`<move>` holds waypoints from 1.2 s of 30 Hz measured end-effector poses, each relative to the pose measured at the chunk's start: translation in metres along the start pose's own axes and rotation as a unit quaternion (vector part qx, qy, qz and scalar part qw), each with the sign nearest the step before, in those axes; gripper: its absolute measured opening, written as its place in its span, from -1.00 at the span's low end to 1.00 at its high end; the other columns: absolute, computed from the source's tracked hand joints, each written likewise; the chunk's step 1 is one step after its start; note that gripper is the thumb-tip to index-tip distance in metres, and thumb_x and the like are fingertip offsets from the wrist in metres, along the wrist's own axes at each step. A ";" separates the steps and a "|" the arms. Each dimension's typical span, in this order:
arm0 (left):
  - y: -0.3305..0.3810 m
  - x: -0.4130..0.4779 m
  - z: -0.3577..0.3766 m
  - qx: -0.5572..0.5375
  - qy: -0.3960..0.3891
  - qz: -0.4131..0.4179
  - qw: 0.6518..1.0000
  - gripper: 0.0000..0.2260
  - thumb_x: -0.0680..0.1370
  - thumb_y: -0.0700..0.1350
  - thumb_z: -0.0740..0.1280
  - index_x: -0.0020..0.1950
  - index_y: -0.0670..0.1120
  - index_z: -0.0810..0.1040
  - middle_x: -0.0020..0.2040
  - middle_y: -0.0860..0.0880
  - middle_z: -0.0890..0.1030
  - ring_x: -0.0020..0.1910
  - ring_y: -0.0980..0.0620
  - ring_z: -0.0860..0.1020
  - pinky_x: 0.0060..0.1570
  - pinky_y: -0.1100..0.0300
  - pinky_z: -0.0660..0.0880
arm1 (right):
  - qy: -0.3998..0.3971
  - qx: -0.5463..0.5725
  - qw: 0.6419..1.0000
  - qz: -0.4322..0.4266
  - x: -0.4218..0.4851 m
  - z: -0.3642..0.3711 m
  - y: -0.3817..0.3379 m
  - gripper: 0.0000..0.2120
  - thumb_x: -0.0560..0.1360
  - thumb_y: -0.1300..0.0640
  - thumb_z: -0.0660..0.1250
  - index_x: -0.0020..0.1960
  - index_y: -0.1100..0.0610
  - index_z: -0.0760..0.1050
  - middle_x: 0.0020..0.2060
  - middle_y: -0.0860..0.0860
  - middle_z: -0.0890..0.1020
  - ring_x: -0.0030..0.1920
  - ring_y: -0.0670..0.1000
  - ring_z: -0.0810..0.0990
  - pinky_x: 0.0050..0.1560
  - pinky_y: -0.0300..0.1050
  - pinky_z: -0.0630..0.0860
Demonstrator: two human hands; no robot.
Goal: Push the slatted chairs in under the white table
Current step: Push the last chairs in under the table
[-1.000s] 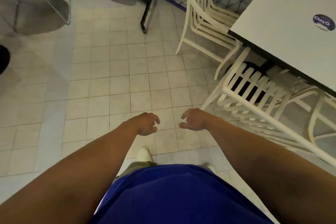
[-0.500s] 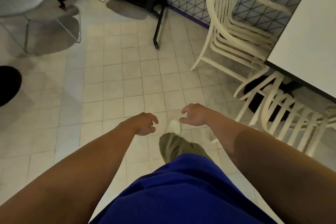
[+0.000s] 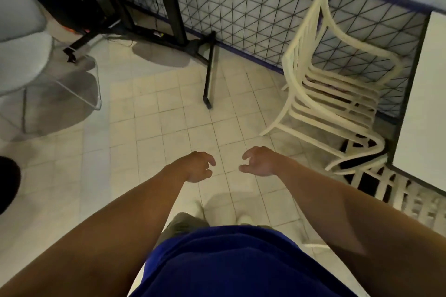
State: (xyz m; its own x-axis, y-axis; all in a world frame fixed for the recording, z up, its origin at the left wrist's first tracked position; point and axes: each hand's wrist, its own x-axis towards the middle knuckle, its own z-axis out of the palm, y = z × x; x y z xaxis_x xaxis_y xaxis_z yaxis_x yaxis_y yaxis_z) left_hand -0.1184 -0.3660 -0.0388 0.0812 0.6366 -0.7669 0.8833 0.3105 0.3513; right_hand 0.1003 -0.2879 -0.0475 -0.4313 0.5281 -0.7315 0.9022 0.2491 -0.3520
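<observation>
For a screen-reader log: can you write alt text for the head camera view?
Both bare hands, left hand and right hand, hover empty over the tiled floor. To the right, a cream slatted chair stands beside the white table, its seat showing.

The table [image 3: 424, 103] runs along the right edge of the view. To its left, a chair [image 3: 330, 84] stands against the tiled wall [image 3: 241, 7], its seat turned toward the table. Nearer the person, a second chair [image 3: 398, 190] is tucked partly under the table's near edge. Well left of the table, a stand [image 3: 173, 7] sits against the wall with one foot [image 3: 208, 75] reaching out over the floor [image 3: 156, 128]. Both hands, the left hand [image 3: 195, 166] and the right hand [image 3: 260, 160], hang over the floor left of the table, touching nothing.
</observation>
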 end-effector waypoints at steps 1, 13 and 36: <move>-0.006 0.017 -0.023 0.008 -0.004 0.006 1.000 -0.65 0.63 -0.04 0.26 0.43 0.04 0.44 0.37 -0.01 0.50 0.29 -0.01 0.49 0.25 0.18 0.39 | 0.004 0.011 1.000 0.011 0.018 -0.013 -0.005 -0.41 0.50 -0.25 0.32 0.43 0.02 0.40 0.32 0.03 0.52 0.33 0.05 0.47 0.31 -0.06 0.39; -0.048 0.170 -0.273 0.190 -0.073 0.074 0.976 -0.62 0.63 -0.04 0.28 0.45 0.00 0.42 0.38 -0.06 0.49 0.31 -0.03 0.47 0.20 0.23 0.38 | 0.106 0.131 0.983 0.078 0.172 -0.148 -0.067 -0.45 0.55 -0.23 0.27 0.41 0.07 0.42 0.38 0.02 0.47 0.38 0.07 0.39 0.38 0.00 0.32; 0.318 0.370 -0.494 0.460 0.002 0.261 0.849 -0.59 0.59 -0.10 0.34 0.45 0.00 0.44 0.34 -0.04 0.53 0.24 -0.04 0.52 0.22 0.05 0.48 | 0.389 0.233 0.874 0.174 0.209 -0.395 0.077 -0.45 0.54 -0.17 0.30 0.43 0.08 0.38 0.24 0.10 0.57 0.23 0.15 0.52 0.21 0.10 0.50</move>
State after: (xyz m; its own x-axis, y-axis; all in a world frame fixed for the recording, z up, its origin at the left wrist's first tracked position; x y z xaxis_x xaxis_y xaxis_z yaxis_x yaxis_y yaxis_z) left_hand -0.0355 0.3164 0.0545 0.5729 0.5207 -0.6330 0.7143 -0.6959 0.0741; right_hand 0.0807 0.1621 0.0034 0.1662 0.9433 -0.2874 0.8008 -0.2992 -0.5189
